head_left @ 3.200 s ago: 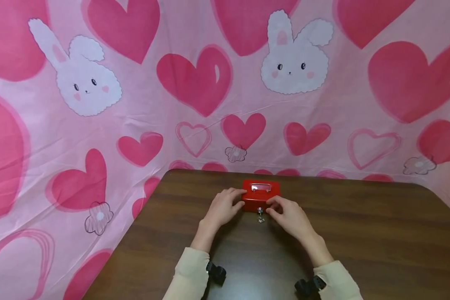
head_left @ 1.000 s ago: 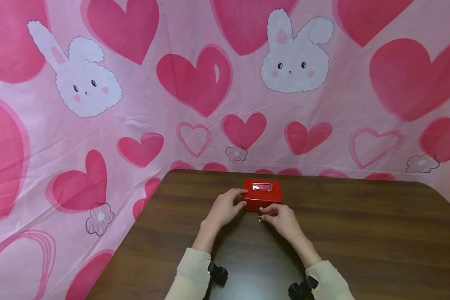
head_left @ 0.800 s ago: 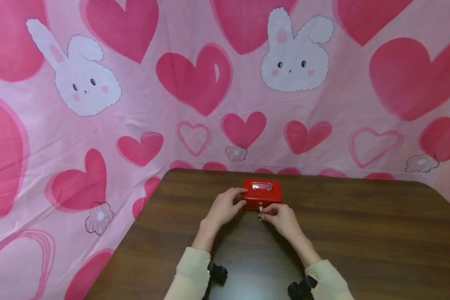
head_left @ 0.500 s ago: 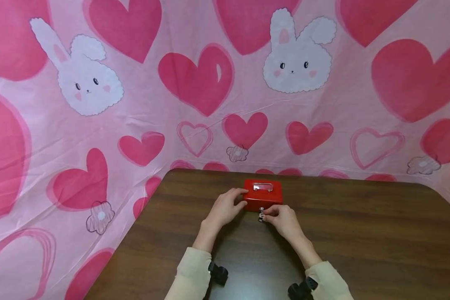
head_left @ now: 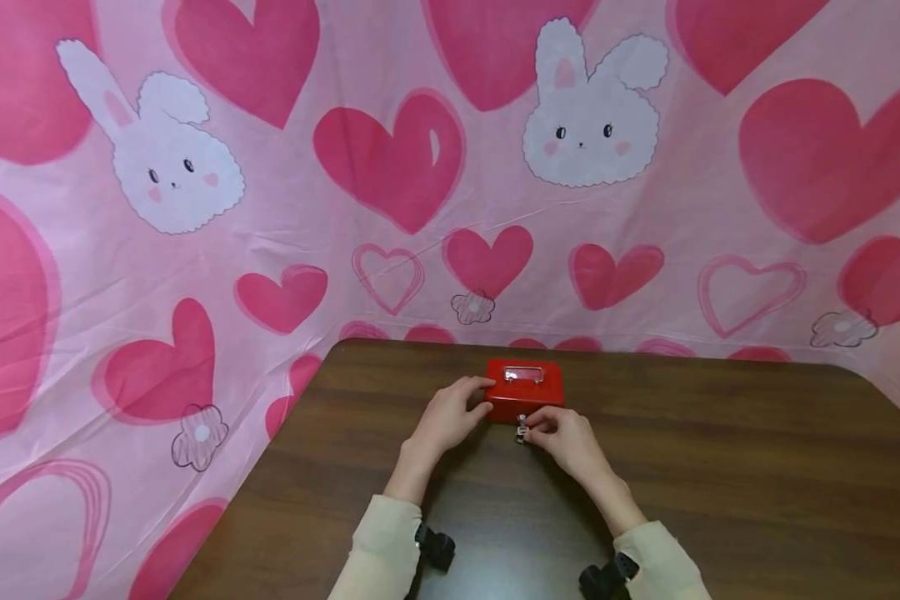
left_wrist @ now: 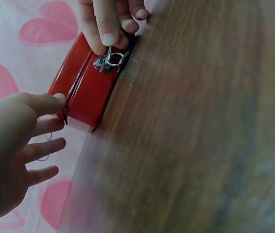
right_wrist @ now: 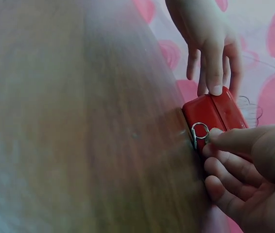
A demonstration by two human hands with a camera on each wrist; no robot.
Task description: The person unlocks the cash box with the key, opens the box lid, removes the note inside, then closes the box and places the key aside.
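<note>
The red box (head_left: 525,392) sits on the table (head_left: 720,458) between the person's hands. The left hand (head_left: 446,418) touches its side with loosely stretched fingers; the right hand (head_left: 567,439) pinches a key (left_wrist: 110,52) at the lock (left_wrist: 100,63) in front.

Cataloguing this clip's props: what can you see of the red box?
The red box looks like glossy painted metal with rounded corners, closed lid and silvery top handle. It sits flat near the far edge of the table. Its front has a silvery lock and key ring; the right grip pinches a small metal piece there. The left grip touches its left end.
</note>
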